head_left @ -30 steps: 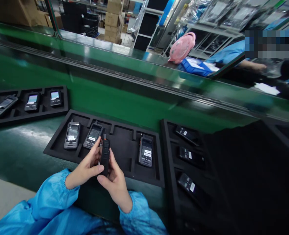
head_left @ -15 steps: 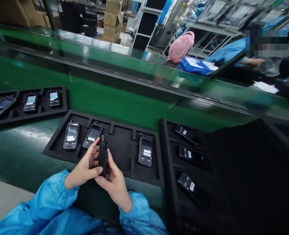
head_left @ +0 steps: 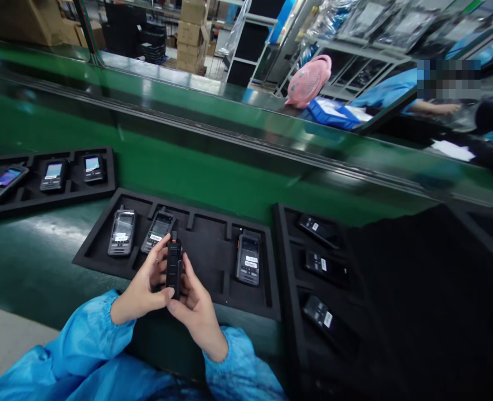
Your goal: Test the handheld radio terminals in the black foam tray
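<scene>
- The left hand (head_left: 144,287) and the right hand (head_left: 196,309), both coming out of blue sleeves (head_left: 91,345), are gripping one black handset (head_left: 174,266) between them, holding it upright and edge-on to the camera.
- The left hand's fingers are curling around the handset's left side with the thumb pressing near its lower end; the right hand is cradling it from the right and below.
- The handset is hovering over the near edge of a black foam tray (head_left: 91,250), above that tray's empty third slot.
- In this tray, two handsets (head_left: 121,232) are lying face up in the left slots, and another device (head_left: 248,258) is lying in the rightmost slot.
- To the right, a second tray (head_left: 286,262) is holding three dark units (head_left: 325,264) lying at an angle.
- Further left, a third tray (head_left: 62,195) is carrying three devices with lit screens (head_left: 54,174).
- All the trays are resting on a green conveyor belt (head_left: 196,172).
- On the far side, a pink fan (head_left: 308,81) is standing beside a blue bin (head_left: 330,114), and another person's blue sleeve (head_left: 390,89) is reaching in at far right.
</scene>
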Action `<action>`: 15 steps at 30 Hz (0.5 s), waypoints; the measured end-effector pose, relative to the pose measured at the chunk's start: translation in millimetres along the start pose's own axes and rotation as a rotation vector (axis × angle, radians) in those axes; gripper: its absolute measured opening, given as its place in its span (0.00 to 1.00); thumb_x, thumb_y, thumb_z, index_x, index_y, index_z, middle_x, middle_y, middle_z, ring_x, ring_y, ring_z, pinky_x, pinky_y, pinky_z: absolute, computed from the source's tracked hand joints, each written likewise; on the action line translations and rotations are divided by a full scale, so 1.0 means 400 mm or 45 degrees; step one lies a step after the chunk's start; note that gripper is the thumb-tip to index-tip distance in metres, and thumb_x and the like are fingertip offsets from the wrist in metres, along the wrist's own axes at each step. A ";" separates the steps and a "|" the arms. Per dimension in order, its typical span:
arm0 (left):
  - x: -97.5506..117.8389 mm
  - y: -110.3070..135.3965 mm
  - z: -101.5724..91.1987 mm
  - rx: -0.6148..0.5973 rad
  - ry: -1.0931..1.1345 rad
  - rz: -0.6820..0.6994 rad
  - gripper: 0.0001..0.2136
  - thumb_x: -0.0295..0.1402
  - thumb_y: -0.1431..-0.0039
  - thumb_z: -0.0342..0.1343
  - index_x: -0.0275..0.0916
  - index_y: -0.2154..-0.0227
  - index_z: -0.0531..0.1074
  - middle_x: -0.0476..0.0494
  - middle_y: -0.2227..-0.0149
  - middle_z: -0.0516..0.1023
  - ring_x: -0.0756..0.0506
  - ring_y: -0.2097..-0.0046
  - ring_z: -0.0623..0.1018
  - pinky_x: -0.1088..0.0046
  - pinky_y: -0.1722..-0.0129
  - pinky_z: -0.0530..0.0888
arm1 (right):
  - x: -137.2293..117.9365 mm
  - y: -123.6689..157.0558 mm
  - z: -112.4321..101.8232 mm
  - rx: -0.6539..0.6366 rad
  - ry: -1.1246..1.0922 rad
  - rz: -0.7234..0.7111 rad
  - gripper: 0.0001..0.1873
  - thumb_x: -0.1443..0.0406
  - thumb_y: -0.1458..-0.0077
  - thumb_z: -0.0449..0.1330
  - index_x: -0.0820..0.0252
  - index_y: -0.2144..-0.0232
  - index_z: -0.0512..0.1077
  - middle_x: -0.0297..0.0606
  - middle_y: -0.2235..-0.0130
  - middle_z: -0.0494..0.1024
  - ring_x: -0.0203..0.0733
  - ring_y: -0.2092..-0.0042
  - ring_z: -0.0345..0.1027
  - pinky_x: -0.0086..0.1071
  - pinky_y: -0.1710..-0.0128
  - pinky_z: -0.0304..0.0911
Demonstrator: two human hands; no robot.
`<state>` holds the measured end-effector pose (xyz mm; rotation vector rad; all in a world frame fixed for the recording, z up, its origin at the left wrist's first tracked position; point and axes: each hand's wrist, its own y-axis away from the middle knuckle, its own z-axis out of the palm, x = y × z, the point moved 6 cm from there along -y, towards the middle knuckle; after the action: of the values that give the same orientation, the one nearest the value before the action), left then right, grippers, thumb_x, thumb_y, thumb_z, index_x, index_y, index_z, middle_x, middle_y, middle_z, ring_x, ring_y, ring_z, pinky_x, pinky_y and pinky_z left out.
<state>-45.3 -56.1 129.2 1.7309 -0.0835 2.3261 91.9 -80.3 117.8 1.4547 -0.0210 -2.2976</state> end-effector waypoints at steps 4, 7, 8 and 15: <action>0.000 -0.002 0.007 -0.067 0.034 -0.020 0.51 0.43 0.43 0.75 0.53 0.22 0.55 0.30 0.27 0.68 0.37 0.48 0.85 0.63 0.55 0.84 | -0.005 -0.003 -0.001 -0.013 0.024 0.011 0.61 0.52 0.51 0.81 0.44 0.22 0.58 0.47 0.32 0.80 0.59 0.34 0.77 0.50 0.41 0.79; -0.001 -0.002 0.006 -0.071 0.025 -0.027 0.50 0.43 0.44 0.76 0.52 0.22 0.56 0.30 0.28 0.69 0.36 0.48 0.85 0.61 0.53 0.84 | -0.001 -0.006 -0.003 0.009 0.021 0.035 0.64 0.54 0.57 0.84 0.46 0.23 0.60 0.47 0.34 0.81 0.59 0.37 0.80 0.49 0.42 0.79; -0.001 -0.002 0.004 -0.065 0.019 -0.029 0.50 0.43 0.44 0.76 0.52 0.22 0.56 0.31 0.28 0.70 0.35 0.47 0.85 0.60 0.52 0.85 | 0.002 -0.007 -0.005 0.031 0.009 0.045 0.64 0.55 0.59 0.85 0.46 0.24 0.62 0.47 0.35 0.82 0.60 0.38 0.80 0.49 0.43 0.79; -0.006 -0.002 -0.003 -0.047 0.012 -0.035 0.51 0.43 0.46 0.78 0.53 0.23 0.59 0.30 0.26 0.68 0.28 0.35 0.80 0.55 0.44 0.84 | 0.006 -0.010 -0.005 0.099 -0.055 0.063 0.52 0.53 0.65 0.87 0.53 0.37 0.76 0.50 0.39 0.85 0.60 0.40 0.82 0.50 0.39 0.77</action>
<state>-45.7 -55.3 126.4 1.6927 -0.0998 2.2988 91.3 -77.1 113.9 1.4253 -0.1588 -2.3109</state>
